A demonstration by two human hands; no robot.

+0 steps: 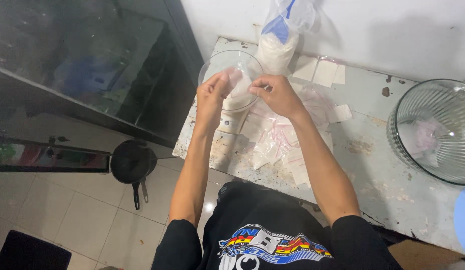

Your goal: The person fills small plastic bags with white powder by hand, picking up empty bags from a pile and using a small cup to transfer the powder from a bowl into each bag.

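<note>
A person stands at a worn, paint-chipped tabletop point(372, 165), seen from above. Both hands meet near its far left corner, over a clear glass bowl point(217, 65). The left hand point(212, 97) and right hand point(277, 95) each pinch an edge of one small clear plastic pouch point(238, 85) with thumb and fingertips, holding it up between them; it seems to hold a little white powder, though whether its mouth is sealed cannot be told.

Just behind the bowl, against the wall, stands a tall plastic bag of white powder point(275, 50) with a blue scoop (only its handle end shows) inside.

Under the right forearm, along the near edge, lies a loose heap of small pouches point(277, 145), some apparently filled. At the right edge sits a large ribbed glass bowl point(432, 130) with a few more inside. Much powder remains in the bag, so the work looks partway through.
</note>
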